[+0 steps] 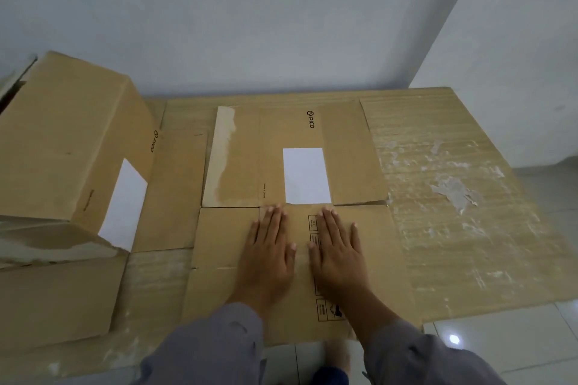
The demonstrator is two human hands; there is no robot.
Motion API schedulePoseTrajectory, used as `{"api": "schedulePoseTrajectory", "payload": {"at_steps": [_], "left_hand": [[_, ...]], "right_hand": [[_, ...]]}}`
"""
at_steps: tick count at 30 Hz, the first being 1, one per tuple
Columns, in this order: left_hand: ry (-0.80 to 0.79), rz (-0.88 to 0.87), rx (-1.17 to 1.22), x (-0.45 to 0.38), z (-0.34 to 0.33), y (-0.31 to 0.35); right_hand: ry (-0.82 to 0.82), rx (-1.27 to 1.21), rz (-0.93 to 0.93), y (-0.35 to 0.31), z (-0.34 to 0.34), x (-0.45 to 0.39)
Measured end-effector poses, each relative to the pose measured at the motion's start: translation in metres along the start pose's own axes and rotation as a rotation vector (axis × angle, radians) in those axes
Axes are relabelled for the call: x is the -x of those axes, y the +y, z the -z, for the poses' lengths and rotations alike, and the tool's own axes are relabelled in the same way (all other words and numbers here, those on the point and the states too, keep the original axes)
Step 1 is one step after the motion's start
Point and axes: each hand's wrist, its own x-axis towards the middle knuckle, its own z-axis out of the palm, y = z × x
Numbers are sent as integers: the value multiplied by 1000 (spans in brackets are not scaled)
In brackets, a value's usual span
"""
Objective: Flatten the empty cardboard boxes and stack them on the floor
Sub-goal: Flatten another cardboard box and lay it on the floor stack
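A flattened brown cardboard box (237,166) with a white label and a PICO print lies on the floor in the middle of the view. My left hand (267,251) and my right hand (336,251) press flat on its near panel, side by side, fingers straight and pointing away from me. At the left stands a second PICO box (62,141), still in its box shape, with a white label on its side and its near flaps spread open on the floor.
A large worn cardboard sheet (453,197) with torn patches covers the floor under the boxes. Pale walls rise behind and at the right. White floor tiles (516,341) show at the lower right. My grey sleeves fill the bottom edge.
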Motion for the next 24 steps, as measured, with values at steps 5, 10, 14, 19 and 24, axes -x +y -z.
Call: {"api": "schedulePoseTrajectory", "payload": {"at_steps": [5, 10, 14, 19, 24], "left_hand": [[13, 2, -4, -3, 1, 2], [26, -5, -117, -25, 15, 0], [87, 19, -149, -59, 22, -1], [3, -45, -131, -102, 16, -15], [-21, -37, -72, -113, 8, -20]], "right_hand": [[57, -26, 0, 1, -3, -2], [177, 45, 31, 4, 10, -31], [200, 82, 56, 16, 20, -78], [8, 8, 96, 30, 17, -127], [-51, 31, 133, 38, 10, -134]]}}
